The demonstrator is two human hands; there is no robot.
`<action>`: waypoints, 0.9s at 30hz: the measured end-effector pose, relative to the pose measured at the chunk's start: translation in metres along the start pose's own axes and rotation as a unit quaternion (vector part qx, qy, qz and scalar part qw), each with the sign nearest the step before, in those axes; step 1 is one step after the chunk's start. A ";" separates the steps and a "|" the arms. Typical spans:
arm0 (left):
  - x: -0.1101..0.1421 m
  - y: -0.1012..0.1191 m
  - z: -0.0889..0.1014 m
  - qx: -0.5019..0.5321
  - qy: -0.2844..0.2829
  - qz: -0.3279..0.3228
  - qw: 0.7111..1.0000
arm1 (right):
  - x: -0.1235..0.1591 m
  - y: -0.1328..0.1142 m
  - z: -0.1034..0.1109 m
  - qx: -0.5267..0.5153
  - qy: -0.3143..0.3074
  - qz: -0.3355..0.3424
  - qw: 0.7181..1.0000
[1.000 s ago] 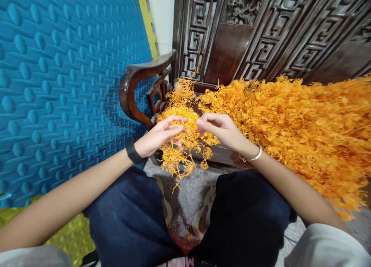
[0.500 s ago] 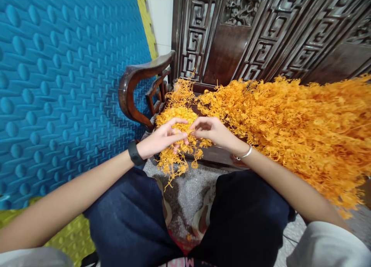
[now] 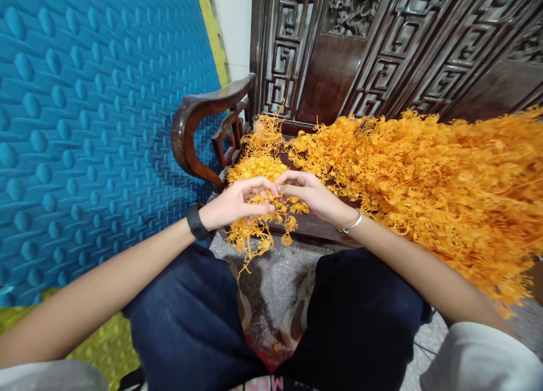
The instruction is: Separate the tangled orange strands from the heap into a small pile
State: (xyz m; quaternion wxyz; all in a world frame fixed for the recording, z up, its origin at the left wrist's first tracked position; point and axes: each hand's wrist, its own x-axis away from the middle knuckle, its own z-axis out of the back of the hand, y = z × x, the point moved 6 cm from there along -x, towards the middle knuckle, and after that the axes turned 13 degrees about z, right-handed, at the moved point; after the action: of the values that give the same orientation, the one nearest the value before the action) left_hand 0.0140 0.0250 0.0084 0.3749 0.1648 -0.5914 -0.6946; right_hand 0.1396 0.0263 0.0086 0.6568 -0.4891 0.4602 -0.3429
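Note:
My left hand (image 3: 235,203) and my right hand (image 3: 311,194) meet fingertip to fingertip over the front edge of a dark wooden bench (image 3: 316,228). Both are closed on a small clump of orange stringy strands (image 3: 257,232) that dangles below them toward my knees. A black band sits on my left wrist, a silver bangle on my right. Just behind my hands lies a small heap of the same orange strands (image 3: 257,166). A much larger orange pile (image 3: 432,181) covers the bench seat to the right.
The bench's curved armrest (image 3: 199,119) rises left of my hands, its carved back (image 3: 382,46) behind. A blue embossed foam mat (image 3: 85,119) stands at the left, a yellow-green mat (image 3: 102,351) below it. Speckled grey floor (image 3: 275,283) shows between my knees.
My hands have drawn together until the fingertips touch. The dangling clump has shifted slightly left and now hangs more tightly under the hands.

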 end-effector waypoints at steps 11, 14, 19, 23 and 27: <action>-0.004 0.001 -0.004 -0.021 0.029 0.015 0.999 | -0.002 0.014 0.001 -0.034 0.062 -0.062 0.996; -0.007 0.003 0.000 0.027 0.072 0.005 0.997 | -0.007 0.012 0.006 -0.033 0.099 -0.061 0.993; -0.014 0.008 0.004 0.169 0.130 -0.011 0.977 | -0.018 0.004 0.011 -0.022 0.152 -0.037 0.987; -0.023 0.003 0.001 0.290 0.104 0.026 0.951 | -0.026 0.008 0.012 -0.024 0.201 -0.047 0.978; -0.031 -0.002 0.000 0.379 0.072 0.043 0.922 | -0.033 0.015 0.014 -0.022 0.257 -0.070 0.964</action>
State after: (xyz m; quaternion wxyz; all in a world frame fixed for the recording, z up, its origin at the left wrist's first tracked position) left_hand 0.0342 0.0474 0.0002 0.3555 0.3181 -0.7887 -0.3878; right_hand 0.1417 0.0653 0.0045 0.4802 -0.4298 0.5856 -0.4917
